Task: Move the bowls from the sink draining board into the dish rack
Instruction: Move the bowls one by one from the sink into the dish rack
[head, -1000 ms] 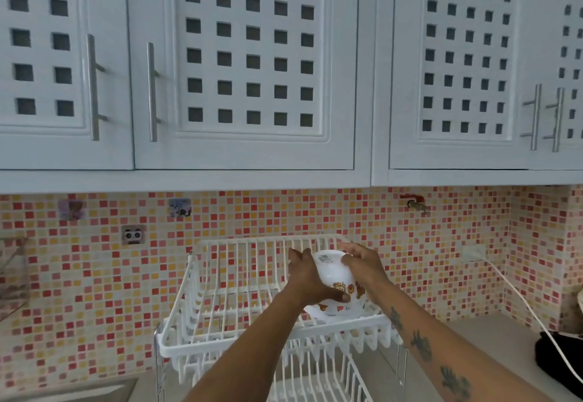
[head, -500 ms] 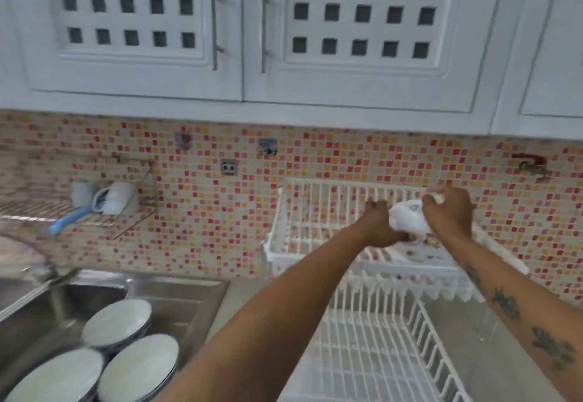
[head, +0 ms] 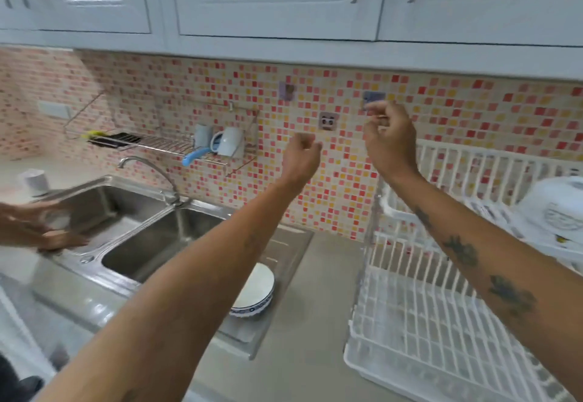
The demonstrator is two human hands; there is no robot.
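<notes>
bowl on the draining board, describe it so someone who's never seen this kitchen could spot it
Start at the steel sink. On its draining board to the right sits a white bowl, partly hidden by the left forearm. Its blue patterned outer rim distinguishes it from the orange-decorated bowl in the dish rack.

A grey worktop [head: 318, 291] is seen running under the tiled wall. A steel sink [head: 164, 244] with two basins is set into it at the left, and its draining board [head: 284, 244] lies to the right of the basins. A stack of bowls [head: 254, 291] is seen on the board, partly hidden by a forearm. A white rack [head: 426, 322] stands on the worktop at the right. A white cup [head: 35, 180], blurred, stands at the far left.
</notes>
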